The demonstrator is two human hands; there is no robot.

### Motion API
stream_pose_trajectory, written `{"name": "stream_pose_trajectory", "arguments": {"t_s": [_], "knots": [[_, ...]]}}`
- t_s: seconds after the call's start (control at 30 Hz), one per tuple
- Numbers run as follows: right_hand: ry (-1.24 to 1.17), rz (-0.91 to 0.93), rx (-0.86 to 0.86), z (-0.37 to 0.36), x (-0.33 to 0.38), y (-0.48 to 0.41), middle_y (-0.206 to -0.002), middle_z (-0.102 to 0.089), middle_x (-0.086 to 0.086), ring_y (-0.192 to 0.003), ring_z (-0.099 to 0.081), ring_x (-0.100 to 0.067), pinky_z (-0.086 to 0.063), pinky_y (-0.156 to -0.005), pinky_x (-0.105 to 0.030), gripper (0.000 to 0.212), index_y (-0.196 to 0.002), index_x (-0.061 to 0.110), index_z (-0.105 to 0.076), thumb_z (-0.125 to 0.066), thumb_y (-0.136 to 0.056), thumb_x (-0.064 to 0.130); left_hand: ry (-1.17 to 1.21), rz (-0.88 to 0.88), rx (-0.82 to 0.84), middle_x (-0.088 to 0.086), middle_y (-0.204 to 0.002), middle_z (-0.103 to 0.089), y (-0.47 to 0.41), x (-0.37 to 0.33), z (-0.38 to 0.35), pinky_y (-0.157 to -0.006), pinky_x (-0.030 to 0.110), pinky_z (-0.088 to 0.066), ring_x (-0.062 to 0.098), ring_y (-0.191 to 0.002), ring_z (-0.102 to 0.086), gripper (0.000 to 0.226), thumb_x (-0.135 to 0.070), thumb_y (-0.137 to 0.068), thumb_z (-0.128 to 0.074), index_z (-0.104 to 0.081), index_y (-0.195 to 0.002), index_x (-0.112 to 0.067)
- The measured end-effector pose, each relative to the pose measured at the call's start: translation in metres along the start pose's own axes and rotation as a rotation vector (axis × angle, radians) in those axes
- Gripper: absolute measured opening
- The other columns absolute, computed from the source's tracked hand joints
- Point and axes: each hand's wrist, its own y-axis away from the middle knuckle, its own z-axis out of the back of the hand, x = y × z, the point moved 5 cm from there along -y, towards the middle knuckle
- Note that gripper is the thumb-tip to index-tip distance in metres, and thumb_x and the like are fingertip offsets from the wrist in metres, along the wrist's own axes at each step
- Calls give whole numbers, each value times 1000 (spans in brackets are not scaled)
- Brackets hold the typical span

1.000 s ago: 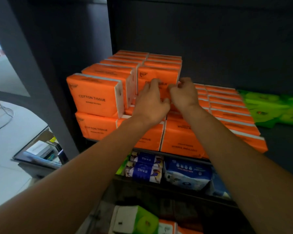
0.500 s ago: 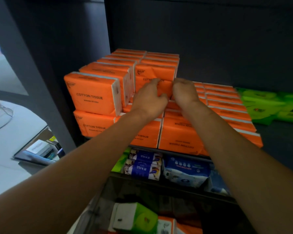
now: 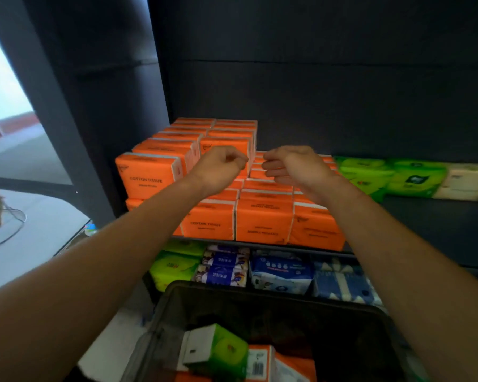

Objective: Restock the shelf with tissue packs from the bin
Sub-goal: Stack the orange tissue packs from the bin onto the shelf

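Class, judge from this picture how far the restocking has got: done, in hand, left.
Done: orange tissue packs sit stacked on the shelf. In hand: nothing; left hand and right hand hover empty over them. Left: a green pack and an orange pack lie in the bin.

A round wire stand [image 3: 4, 226] sits on the pale floor [image 3: 42, 241] at far left.

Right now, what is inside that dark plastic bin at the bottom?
The dark plastic bin holds a green-and-white tissue pack with orange tissue packs beside it. Anything beneath them is covered.
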Motion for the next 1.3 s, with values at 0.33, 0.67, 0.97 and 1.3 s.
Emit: {"name": "stream_pose_trajectory", "arguments": {"t_s": [0.33,0.67,0.97,1.3], "knots": [[221,66,136,19,-7,96,-97,-68,-10,-85,-67,-20,-52,-75,-26,20,-96,16,-65,-45,-99,17,-72,-87,291,5,-93,-68,75,-32,-15,-73,21,-50,14,-81,-63,20,-6,-94,-47,-63,-97,-19],[347,-85,245,8,-95,152,-93,-68,-3,-79,-64,-15,-50,-73,-27,18,-96,19,-63,-45,-100,22,-94,26,457,13,-94,-69,141,19,-62,-87,43,-51,29,-89,-64,19,-5,-96,-46,-61,-98,-16],[344,-262,319,-9,-193,201,-91,-69,-1,-85,-68,-18,-53,-72,-23,19,-99,20,-66,-47,-100,23,58,177,513,2,-93,-65,200,75,-141,-58,8,-43,4,-76,-60,18,-7,-97,-45,-61,-101,-16],[336,-471,315,-13,-272,232,-98,-71,-8,-83,-68,-19,-48,-60,-18,17,-95,18,-66,-50,-97,21,16,302,652,14,-92,-70,242,133,-197,-79,40,-53,30,-88,-67,16,-6,-88,-56,-65,-93,-18]]}}
